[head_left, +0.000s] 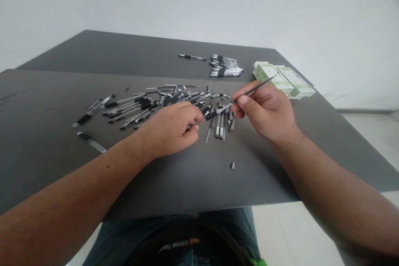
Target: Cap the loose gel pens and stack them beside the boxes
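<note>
My left hand [174,126] is closed in a pinch on the black-gripped end of a pen barrel [213,113], just above the dark table [174,174]. My right hand [264,110] pinches a thin dark pen refill [260,84] that slants up to the right, its lower end meeting the barrel. Behind both hands lies a loose spread of pen parts [156,104], clear barrels with black grips. A small pen tip [232,166] lies alone on the table in front of the hands.
A neat pile of assembled pens [225,66] and one single pen [191,56] lie at the back of the table. Green-and-white boxes [285,80] sit at the back right. Two stray pen pieces [91,142] lie at the left. The table's front edge is near my lap.
</note>
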`<state>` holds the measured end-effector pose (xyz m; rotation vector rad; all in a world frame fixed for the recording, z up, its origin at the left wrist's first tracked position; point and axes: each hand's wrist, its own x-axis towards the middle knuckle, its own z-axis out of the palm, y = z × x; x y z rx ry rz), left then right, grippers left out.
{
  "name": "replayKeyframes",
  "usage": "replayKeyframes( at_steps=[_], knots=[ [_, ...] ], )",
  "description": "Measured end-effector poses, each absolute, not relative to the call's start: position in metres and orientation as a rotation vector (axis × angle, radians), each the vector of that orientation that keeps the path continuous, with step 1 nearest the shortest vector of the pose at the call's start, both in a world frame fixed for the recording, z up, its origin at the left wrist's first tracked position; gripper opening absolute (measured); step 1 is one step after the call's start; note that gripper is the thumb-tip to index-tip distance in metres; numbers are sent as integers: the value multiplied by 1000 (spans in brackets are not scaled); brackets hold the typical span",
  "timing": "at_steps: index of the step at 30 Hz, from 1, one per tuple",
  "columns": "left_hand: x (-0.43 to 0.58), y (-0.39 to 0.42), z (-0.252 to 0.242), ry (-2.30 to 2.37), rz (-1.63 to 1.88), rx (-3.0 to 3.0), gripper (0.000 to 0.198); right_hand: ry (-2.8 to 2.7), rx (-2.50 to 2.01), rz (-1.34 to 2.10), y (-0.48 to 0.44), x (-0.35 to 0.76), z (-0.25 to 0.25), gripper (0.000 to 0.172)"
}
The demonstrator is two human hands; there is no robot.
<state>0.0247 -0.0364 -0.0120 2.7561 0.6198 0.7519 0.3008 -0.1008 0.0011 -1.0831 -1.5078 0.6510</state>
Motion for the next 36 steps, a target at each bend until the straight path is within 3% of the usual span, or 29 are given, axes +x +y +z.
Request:
replayKeyframes(
  at_steps=[7, 13, 17, 23, 30, 36],
  knots=[
    [29, -42, -10, 631, 766, 2651, 9, -1755, -1125, 761, -102, 299, -9, 49],
    [37, -46, -11, 630, 809, 2563, 7, -1771, -1102, 728, -102, 285, -12, 31],
    [41, -51, -10, 670, 823, 2532, 7, -1730, -1017, 793, -101, 275, -15, 46],
    [41, -57, 3, 964, 789, 2466, 21, -1536, -1053, 660, -92, 299, -8, 54],
    [63, -75, 3, 238, 281, 2828, 27, -1368, -1050, 484, -60, 330, -7, 53],
    [86, -86, -10, 61, 139, 2948, 27, -1414, -1051, 442, -53, 331, -15, 60]
  ],
)
